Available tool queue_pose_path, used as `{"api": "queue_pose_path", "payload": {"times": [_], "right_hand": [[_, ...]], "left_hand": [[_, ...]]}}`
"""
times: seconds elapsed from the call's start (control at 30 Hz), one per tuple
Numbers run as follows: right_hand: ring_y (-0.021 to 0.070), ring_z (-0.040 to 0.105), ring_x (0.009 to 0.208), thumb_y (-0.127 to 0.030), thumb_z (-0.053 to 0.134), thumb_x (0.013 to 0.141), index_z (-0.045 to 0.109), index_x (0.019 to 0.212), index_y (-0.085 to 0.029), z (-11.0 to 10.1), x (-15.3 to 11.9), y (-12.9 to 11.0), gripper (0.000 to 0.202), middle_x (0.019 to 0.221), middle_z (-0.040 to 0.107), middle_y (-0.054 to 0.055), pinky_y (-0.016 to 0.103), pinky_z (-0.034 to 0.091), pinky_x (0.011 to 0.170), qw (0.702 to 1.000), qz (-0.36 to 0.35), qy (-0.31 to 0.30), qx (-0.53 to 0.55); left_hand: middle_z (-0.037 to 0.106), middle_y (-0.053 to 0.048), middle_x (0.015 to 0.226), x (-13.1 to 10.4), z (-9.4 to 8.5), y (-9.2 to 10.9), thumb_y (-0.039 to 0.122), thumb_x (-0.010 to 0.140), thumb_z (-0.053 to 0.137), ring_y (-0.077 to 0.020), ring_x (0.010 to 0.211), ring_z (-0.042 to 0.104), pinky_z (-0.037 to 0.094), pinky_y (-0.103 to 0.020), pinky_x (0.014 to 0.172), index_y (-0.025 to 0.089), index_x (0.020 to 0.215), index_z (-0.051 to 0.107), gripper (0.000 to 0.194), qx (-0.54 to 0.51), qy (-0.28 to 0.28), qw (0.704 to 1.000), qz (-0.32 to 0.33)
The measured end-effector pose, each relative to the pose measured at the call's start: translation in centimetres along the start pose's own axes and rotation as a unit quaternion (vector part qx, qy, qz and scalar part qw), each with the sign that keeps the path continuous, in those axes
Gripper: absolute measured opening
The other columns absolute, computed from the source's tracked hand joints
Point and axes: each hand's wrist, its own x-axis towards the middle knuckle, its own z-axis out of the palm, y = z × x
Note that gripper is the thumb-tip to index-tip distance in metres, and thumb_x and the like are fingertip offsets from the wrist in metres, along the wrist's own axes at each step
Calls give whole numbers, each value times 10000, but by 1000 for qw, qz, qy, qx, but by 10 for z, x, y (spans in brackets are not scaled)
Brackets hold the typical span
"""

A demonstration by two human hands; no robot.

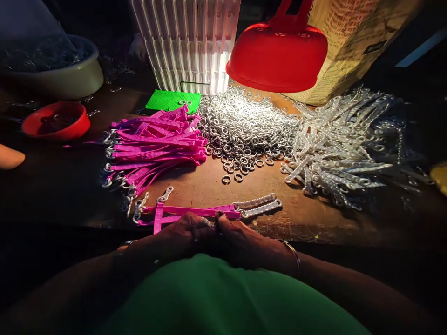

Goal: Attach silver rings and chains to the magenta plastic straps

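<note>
Two red bowls, one lamp.

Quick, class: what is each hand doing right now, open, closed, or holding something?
Left hand: closed on the pink straps.
Right hand: closed, fingers meeting the left hand at the same straps; its exact grip cannot be told.

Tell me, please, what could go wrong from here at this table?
1. The loose rings lie spread toward the near edge; a sweep of the right hand might knock some off.
2. The pink straps pile sits close to the left hand; its hooks could tangle with the strap being held.
3. The red lamp lights only the middle; small parts in the dark sides may be missed.
</note>
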Motion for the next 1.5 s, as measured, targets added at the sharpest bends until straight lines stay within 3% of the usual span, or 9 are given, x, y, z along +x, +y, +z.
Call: {"api": "queue_pose_path", "payload": {"times": [0.13,0.4,0.47,0.6,0.73,0.87,1.13,1.4,1.5], "right_hand": [[110,411,623,-112,496,739,434,892,-153,-11,10,-4,169,775,507,32,225,320,536,999,13,-30,10],[80,344,535,-75,451,782,410,805,-154,-18,20,-7,91,666,455,-8,217,244,481,993,38,-106,-34],[83,353,547,-102,471,780,400,817,-157,-15,19,-3,97,677,453,-9,218,245,484,997,17,-78,-22],[88,364,591,-172,439,829,373,802,-171,1,14,14,71,711,474,-5,216,287,520,995,-23,57,82],[99,397,601,-270,429,875,386,817,-177,10,6,18,118,689,502,-3,218,296,535,987,37,126,97],[101,404,552,-277,437,869,404,810,-175,9,-1,9,122,671,518,8,236,270,517,992,81,88,34],[104,367,537,-173,415,843,436,837,-163,15,-2,13,24,684,531,24,240,278,461,997,32,41,51],[116,418,574,-125,504,756,446,966,-85,1,3,-2,222,782,570,94,247,311,492,998,48,-30,-27],[115,443,584,-110,514,756,453,935,-91,-6,6,-9,190,780,559,86,233,303,494,993,74,-72,-60]], "left_hand": [[410,34,526,9,-9,1,361,789,635,-53,460,357,243,-210,438,111,611,520,328,12,-40,999,-8],[403,27,533,15,-9,3,428,749,668,-49,471,344,255,-201,432,99,580,538,391,-1,-60,998,11],[429,23,539,14,-8,4,401,752,672,-53,475,381,273,-195,438,98,584,539,371,-13,-49,999,9],[545,-9,582,11,5,5,382,786,639,-92,515,499,359,-203,481,97,661,593,314,-54,15,998,3],[595,-34,619,8,20,0,399,783,640,-99,538,528,393,-202,503,85,724,635,319,-41,64,996,39],[587,-35,619,7,22,-8,403,795,624,-99,542,532,396,-203,503,78,706,628,337,-5,70,996,58],[564,-34,596,13,14,-8,382,798,624,-86,506,499,367,-195,463,68,673,618,338,2,-19,999,33],[398,32,522,18,12,-7,407,754,655,-51,461,362,268,-197,416,116,564,467,395,34,-15,999,35],[378,35,506,21,10,-5,365,705,697,-51,463,340,260,-201,419,121,544,453,381,45,-13,998,33]]}}
